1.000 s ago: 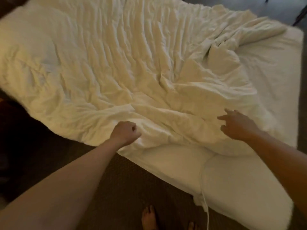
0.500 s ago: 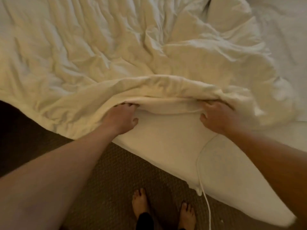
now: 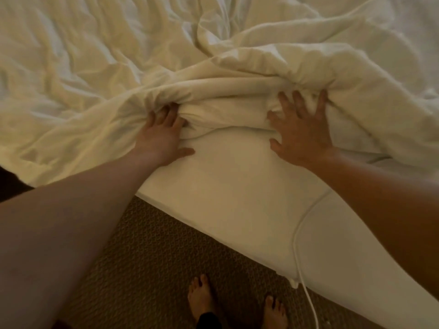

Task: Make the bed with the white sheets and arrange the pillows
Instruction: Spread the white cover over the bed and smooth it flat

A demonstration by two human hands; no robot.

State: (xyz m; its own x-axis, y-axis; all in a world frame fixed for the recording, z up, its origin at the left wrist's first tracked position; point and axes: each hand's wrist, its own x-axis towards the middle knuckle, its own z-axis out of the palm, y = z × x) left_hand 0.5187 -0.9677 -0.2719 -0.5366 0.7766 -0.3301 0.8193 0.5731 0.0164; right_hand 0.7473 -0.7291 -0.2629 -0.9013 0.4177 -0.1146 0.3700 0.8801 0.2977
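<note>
A crumpled white duvet (image 3: 99, 74) covers most of the bed, its near edge bunched into a thick roll (image 3: 221, 100). My left hand (image 3: 161, 136) lies flat on the mattress corner (image 3: 232, 186), fingertips pushed into the roll's folds. My right hand (image 3: 301, 129) is spread, palm down, with fingers pressing against the same bunched edge. The fitted white sheet covers the mattress corner below both hands. No pillows are in view.
A brown woven carpet (image 3: 147, 264) lies beside the bed. My bare feet (image 3: 202, 302) stand on it close to the mattress. A thin white cord (image 3: 306, 293) hangs down from the mattress side. A dark strip of floor shows at the far left.
Both hands let go of the lifted duvet edge and now press flat with fingers spread, pushing the bunched edge further onto the bed. The view has moved closer.
</note>
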